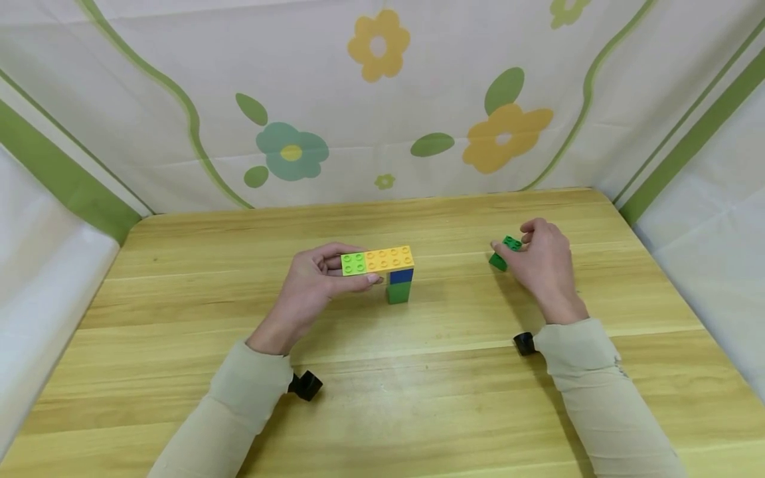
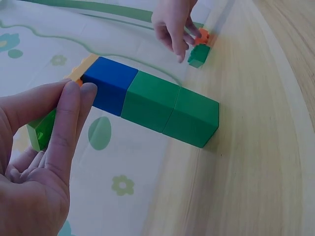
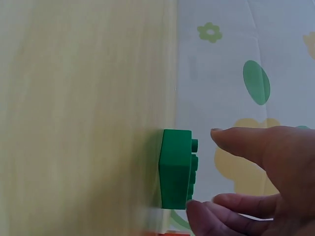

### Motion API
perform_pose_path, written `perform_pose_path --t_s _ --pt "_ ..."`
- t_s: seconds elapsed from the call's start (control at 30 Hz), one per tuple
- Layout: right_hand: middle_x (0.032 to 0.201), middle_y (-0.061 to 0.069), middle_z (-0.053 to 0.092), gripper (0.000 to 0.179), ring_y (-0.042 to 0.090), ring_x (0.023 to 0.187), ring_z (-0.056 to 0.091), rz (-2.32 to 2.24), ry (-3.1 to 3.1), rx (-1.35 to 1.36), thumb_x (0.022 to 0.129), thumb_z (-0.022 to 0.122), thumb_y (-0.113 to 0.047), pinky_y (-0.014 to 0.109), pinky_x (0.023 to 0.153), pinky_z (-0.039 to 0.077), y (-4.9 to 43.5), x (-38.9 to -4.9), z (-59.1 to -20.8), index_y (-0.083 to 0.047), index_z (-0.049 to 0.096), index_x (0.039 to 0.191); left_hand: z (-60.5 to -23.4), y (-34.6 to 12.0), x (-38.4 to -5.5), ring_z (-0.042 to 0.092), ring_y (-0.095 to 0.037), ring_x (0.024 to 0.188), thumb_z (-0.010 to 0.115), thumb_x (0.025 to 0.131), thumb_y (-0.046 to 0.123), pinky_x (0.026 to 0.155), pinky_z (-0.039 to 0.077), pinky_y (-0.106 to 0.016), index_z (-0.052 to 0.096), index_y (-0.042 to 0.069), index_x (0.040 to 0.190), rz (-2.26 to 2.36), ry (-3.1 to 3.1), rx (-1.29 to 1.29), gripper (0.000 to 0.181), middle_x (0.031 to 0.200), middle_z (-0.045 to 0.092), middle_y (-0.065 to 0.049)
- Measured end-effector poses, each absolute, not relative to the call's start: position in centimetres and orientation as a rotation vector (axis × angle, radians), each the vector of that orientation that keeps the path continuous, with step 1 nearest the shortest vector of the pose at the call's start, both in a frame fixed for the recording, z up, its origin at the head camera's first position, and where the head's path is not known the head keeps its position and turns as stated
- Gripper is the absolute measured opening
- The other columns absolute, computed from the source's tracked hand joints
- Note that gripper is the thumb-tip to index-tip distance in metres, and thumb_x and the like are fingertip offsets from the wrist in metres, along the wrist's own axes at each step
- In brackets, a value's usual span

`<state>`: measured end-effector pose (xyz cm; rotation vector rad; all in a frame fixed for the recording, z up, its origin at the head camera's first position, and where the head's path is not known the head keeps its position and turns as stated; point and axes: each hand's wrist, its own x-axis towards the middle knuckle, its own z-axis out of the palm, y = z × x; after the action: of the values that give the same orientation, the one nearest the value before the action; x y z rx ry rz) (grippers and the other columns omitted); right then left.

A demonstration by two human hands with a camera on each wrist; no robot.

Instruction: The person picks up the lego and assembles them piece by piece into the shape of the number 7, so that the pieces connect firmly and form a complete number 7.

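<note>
A bar (image 1: 388,257), yellow with a lime end on the left, caps a column (image 2: 149,101) of one blue block above two green, upright over the middle of the worktop (image 1: 382,385). The left hand (image 1: 317,275) pinches the lime end between thumb and fingers. The right hand (image 1: 545,265), parted loosely around a studded green brick (image 3: 175,169), has no grip; its thumb partly covers that brick. An orange-red brick (image 2: 202,36) sits just beside.

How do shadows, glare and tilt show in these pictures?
Head view: soft shadow beside the beige fabric right sleeve, faint pale glare on the yellowish wooden table; left wrist view: turned sideways, the table at the right; right wrist view: also sideways, dim shadow on the table beside the green plastic block.
</note>
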<state>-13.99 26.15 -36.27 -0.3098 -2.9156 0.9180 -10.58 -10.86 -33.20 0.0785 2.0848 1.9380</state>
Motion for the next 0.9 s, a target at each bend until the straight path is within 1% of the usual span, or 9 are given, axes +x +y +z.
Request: perform_pose_path --t_s 0.07,0.17,0.27,0.47,0.53,0.7,0.73,0.8,0.9 --pt "0.128 0.028 0.059 0.078 0.043 0.113 0.063 0.887 -2.961 -0.323 0.099 0.073 -0.049 0.056 0.091 0.058 26.31 -14.11 -36.22 0.009 0.049 0.145 -33.13 -10.83 -10.57 0.079 -0.022 0.105 0.092 0.085 0.009 0.089 0.066 -0.029 0.074 0.008 0.127 1.939 2.082 0.076 0.046 0.121 0.079 -0.012" --pt "0.124 0.029 0.063 0.084 0.042 0.107 0.063 0.834 -3.033 -0.319 0.099 0.072 -0.053 0.054 0.085 0.059 26.47 -14.28 -36.13 0.011 0.046 0.147 -33.12 -10.83 -10.53 0.078 -0.022 0.105 0.092 0.085 0.008 0.09 0.066 -0.03 0.073 0.008 0.128 1.944 2.07 0.067 0.047 0.122 0.079 -0.012" --pt "0.122 0.031 0.066 0.083 0.041 0.102 0.065 0.816 -3.101 -0.287 0.1 0.072 -0.05 0.051 0.082 0.059 26.44 -14.39 -36.03 0.011 0.044 0.149 -33.11 -10.87 -10.49 0.078 -0.022 0.106 0.092 0.085 0.007 0.091 0.066 -0.031 0.073 0.008 0.127 1.951 2.059 0.054 0.047 0.123 0.078 -0.012" --pt "0.138 0.033 0.064 0.07 0.044 0.114 0.065 0.854 -3.163 -0.238 0.099 0.067 -0.033 0.055 0.091 0.058 25.98 -14.35 -35.77 0.008 0.046 0.152 -33.13 -10.95 -10.42 0.079 -0.023 0.107 0.09 0.086 0.006 0.096 0.066 -0.038 0.072 0.008 0.128 1.974 2.02 0.065 0.046 0.124 0.077 -0.014" --pt "0.139 0.033 0.064 0.067 0.045 0.115 0.064 0.844 -3.169 -0.221 0.099 0.066 -0.031 0.057 0.093 0.057 25.86 -14.33 -35.75 0.008 0.048 0.15 -33.11 -10.99 -10.39 0.079 -0.026 0.108 0.09 0.086 0.006 0.097 0.065 -0.04 0.071 0.008 0.128 1.983 2.005 0.074 0.046 0.124 0.077 -0.014" --pt "0.136 0.033 0.065 0.061 0.046 0.115 0.064 0.814 -3.16 -0.177 0.099 0.067 -0.029 0.059 0.094 0.056 25.72 -14.27 -35.83 0.008 0.054 0.145 -33.16 -11.04 -10.38 0.078 -0.04 0.112 0.088 0.088 0.004 0.097 0.065 -0.044 0.07 0.006 0.13 2.013 1.978 0.083 0.046 0.124 0.076 -0.017" --pt "0.135 0.033 0.065 0.061 0.046 0.115 0.064 0.813 -3.156 -0.168 0.099 0.068 -0.029 0.06 0.095 0.056 25.73 -14.25 -35.85 0.008 0.054 0.145 -33.2 -11.04 -10.4 0.078 -0.04 0.112 0.088 0.088 0.004 0.097 0.065 -0.044 0.069 0.006 0.13 2.013 1.979 0.083 0.046 0.124 0.076 -0.017" --pt "0.135 0.034 0.065 0.06 0.047 0.116 0.064 0.813 -3.15 -0.152 0.099 0.069 -0.028 0.061 0.096 0.055 25.76 -14.21 -35.92 0.008 0.055 0.144 -33.26 -11.02 -10.42 0.078 -0.038 0.11 0.088 0.087 0.003 0.097 0.066 -0.043 0.07 0.006 0.129 2.013 1.985 0.078 0.046 0.124 0.076 -0.017" --pt "0.136 0.034 0.065 0.059 0.047 0.118 0.063 0.807 -3.152 -0.132 0.1 0.069 -0.027 0.062 0.098 0.054 25.82 -14.15 -36.06 0.008 0.054 0.145 -33.35 -10.99 -10.46 0.078 -0.028 0.107 0.09 0.086 0.004 0.095 0.066 -0.037 0.071 0.007 0.127 1.999 2.009 0.065 0.045 0.123 0.076 -0.015"
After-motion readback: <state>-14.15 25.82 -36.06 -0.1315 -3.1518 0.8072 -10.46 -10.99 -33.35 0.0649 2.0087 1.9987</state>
